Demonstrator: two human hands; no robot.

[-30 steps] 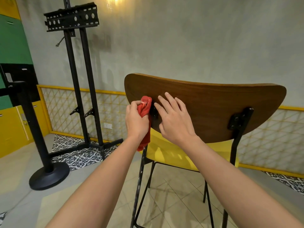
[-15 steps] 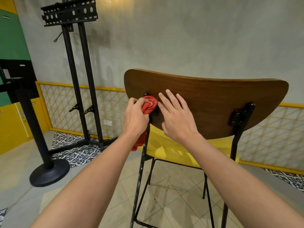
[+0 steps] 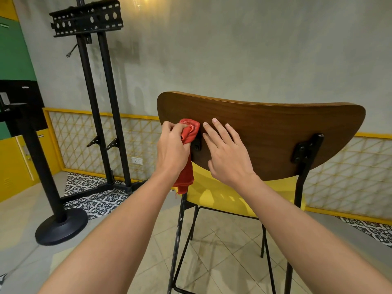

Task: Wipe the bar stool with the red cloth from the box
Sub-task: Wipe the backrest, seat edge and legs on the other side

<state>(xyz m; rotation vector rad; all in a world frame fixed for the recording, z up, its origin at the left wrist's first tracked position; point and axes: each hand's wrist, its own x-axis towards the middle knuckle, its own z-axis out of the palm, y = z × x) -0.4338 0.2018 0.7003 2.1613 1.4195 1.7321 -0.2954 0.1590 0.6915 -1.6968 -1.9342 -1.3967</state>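
The bar stool with a brown curved wooden backrest (image 3: 275,128), yellow seat and thin black metal legs stands on the pale tiled floor (image 3: 222,251), with its back face toward the camera and its seat toward the grey wall beyond it. The backrest's long axis runs left to right. Its rounded left edge lies just left of the left hand (image 3: 171,149), and its top edge is a little above the cloth. To the right of the right hand (image 3: 229,158) bare wood runs free as far as the right black metal bracket (image 3: 305,149). Bare floor shows round the stool's legs. The tall black metal TV stand (image 3: 101,102) stands well left of the stool, and the black pole on a round base (image 3: 61,228) is farther left and nearer the camera.

The red cloth (image 3: 189,130) is on the left part of the backrest, its bunched end pressed to the wood at the top of the left black bracket (image 3: 196,145). The cloth's long axis is near upright: its loose tail hangs below the hand, past the backrest's lower edge, beside the seat's left rim. The left hand's grip is closed round the cloth, fingers curled over the bunch. The right hand's grip is open and holds nothing, with straight fingers lying flat on the wood just right of the cloth.

Against half a second ago, the bunch sits slightly higher on the backrest and more of the left bracket shows between the hands. The right hand lies much as it did.
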